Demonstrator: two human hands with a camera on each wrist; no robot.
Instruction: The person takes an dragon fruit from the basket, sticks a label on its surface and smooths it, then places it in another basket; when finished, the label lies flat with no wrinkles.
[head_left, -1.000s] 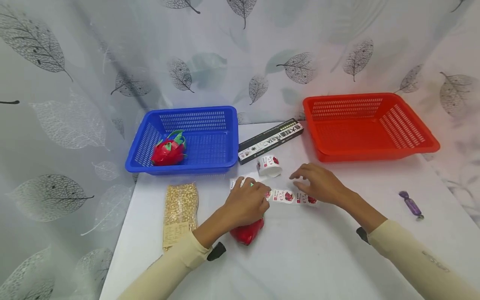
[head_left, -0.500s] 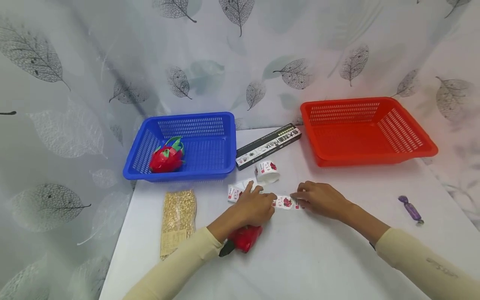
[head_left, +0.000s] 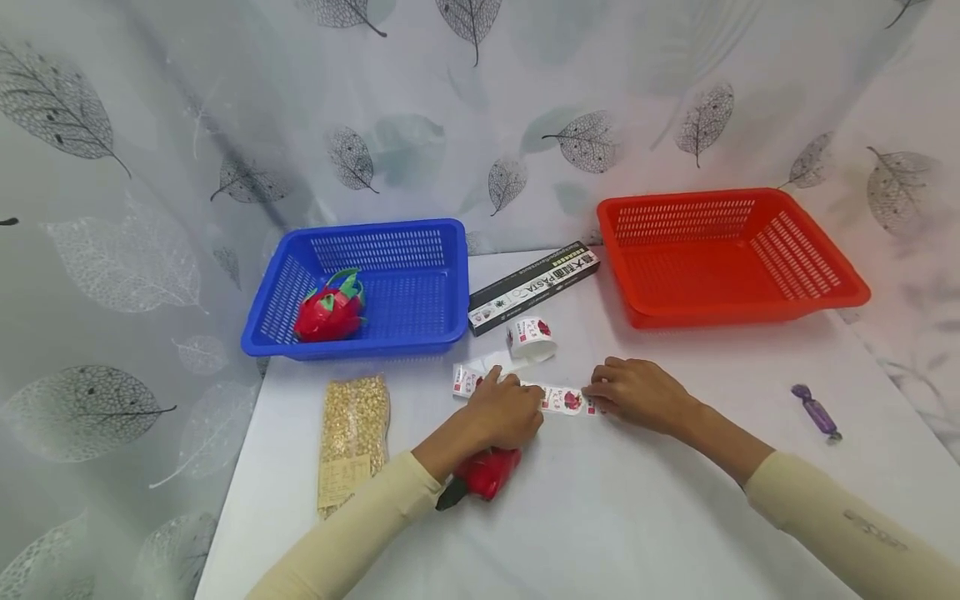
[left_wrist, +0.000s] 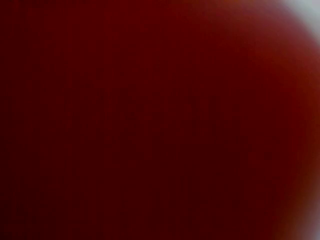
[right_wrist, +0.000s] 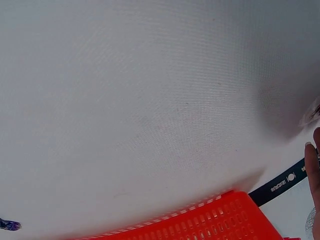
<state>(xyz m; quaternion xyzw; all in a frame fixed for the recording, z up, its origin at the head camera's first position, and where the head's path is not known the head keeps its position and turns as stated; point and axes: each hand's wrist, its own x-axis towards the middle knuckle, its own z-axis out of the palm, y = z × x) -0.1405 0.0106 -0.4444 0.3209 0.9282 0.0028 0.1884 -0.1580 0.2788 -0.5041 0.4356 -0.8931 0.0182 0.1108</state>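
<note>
A strip of white labels printed with red dragon fruit [head_left: 562, 400] stretches across the table between both hands. My left hand [head_left: 501, 414] holds the strip with bent fingers near its middle. At the strip's right end my right hand [head_left: 637, 393] pinches it between thumb and fingertips; its fingers [right_wrist: 311, 165] show at the edge of the right wrist view. The label roll [head_left: 531, 340] stands just beyond the strip. Under my left wrist lies a red dragon fruit [head_left: 491, 473], partly hidden. Blurred dark red fills most of the left wrist view.
At the back left, a blue basket [head_left: 352, 346] holds another dragon fruit [head_left: 328, 315]. A red basket [head_left: 750, 317] stands back right, with a pasta box [head_left: 534, 287] between them. A bag of yellow kernels [head_left: 354, 425] lies left, a purple-wrapped candy [head_left: 817, 412] right.
My right hand has come down onto the strip's right end and now pinches it. The left hand has shifted slightly right along the strip, uncovering labels to its left.
</note>
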